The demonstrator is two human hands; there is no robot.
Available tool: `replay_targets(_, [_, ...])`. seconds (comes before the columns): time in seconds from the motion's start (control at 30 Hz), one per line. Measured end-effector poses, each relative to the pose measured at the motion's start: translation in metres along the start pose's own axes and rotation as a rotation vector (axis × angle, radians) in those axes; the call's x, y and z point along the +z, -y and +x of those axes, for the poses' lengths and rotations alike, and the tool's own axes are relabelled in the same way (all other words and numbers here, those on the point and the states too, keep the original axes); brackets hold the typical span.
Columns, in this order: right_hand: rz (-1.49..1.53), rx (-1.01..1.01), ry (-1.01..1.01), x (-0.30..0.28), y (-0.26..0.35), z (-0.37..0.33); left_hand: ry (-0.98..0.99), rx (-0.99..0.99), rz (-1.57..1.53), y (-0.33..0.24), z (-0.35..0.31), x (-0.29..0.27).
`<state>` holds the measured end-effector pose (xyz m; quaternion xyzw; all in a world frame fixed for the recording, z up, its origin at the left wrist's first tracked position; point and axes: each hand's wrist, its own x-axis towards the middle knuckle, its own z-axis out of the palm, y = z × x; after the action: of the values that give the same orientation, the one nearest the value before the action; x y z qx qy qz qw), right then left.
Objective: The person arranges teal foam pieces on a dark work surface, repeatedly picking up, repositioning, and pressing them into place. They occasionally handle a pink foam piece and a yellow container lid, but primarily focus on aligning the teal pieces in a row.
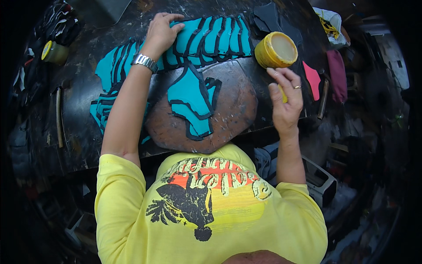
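Observation:
My left hand [163, 31] rests at the far side of the bench with fingers stretched out. It touches the left end of a row of overlapping teal cut pieces [222, 36] with black borders. My right hand [287, 94] is closed around a small yellow handle [282, 93]; the tool's other end cannot be made out. Just beyond it, an open yellow tub [262, 53] holds a pale, creamy substance. In front of me, more black-edged teal pieces [188, 90] lie overlapping on a rounded brown board [239, 99].
More teal pieces [105, 70] fan out under and left of my left forearm. A lidded jar [56, 53] and a wooden handle [59, 116] lie at the left. Rightward are a pink piece [311, 79], a hammer [324, 97], a maroon roll [337, 77] and black sheets [268, 18].

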<state>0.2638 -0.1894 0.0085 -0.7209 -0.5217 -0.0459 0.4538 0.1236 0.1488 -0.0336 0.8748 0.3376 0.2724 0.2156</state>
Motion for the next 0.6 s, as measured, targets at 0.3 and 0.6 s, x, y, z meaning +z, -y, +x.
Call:
replay_targets(0.3, [-0.653, -0.074, -0.018, -0.029, -0.069, 0.062, 0.216, 0.044, 0.100, -0.062, -0.111, -0.078])
replay_targets(0.6, [-0.739, -0.108, -0.149, -0.025, -0.050, 0.049, 0.198, -0.149, -0.150, -0.054, -0.153, -0.069])
